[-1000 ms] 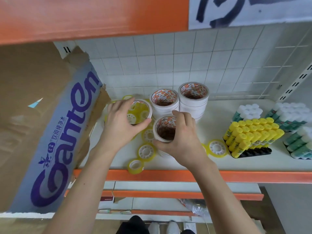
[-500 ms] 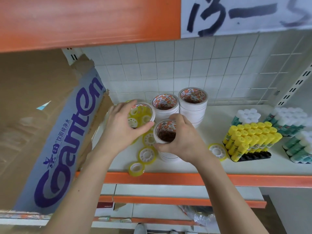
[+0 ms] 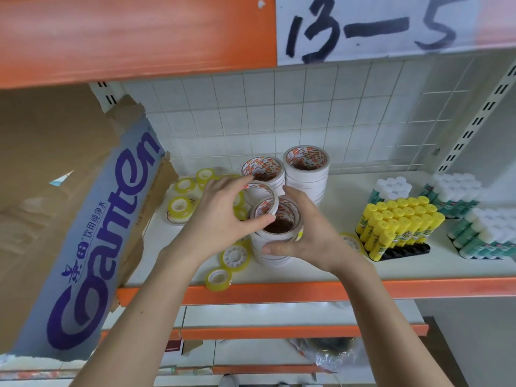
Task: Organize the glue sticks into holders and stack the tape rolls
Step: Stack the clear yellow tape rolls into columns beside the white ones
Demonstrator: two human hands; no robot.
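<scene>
On the white shelf [image 3: 349, 191] stand three stacks of white tape rolls. My left hand [image 3: 220, 219] grips one white tape roll [image 3: 264, 201], tilted, over the near stack [image 3: 276, 247]. My right hand [image 3: 307, 236] holds the near stack's side and top roll. Two taller stacks [image 3: 307, 174] stand behind. Small yellow tape rolls [image 3: 181, 209] lie loose around the stacks, one [image 3: 219, 279] at the shelf's front edge. Yellow-capped glue sticks [image 3: 399, 227] fill a black holder at the right.
A torn cardboard box [image 3: 83, 219] with purple lettering leans against the shelf's left end. Green glue sticks with white caps [image 3: 485, 236] stand at the far right. An orange beam [image 3: 134, 37] with a paper label hangs overhead. Lower shelves show below.
My left hand has carried the white roll rightward from beside the yellow rolls to above the near stack. My right hand has slid lower onto that stack. The camera moved closer.
</scene>
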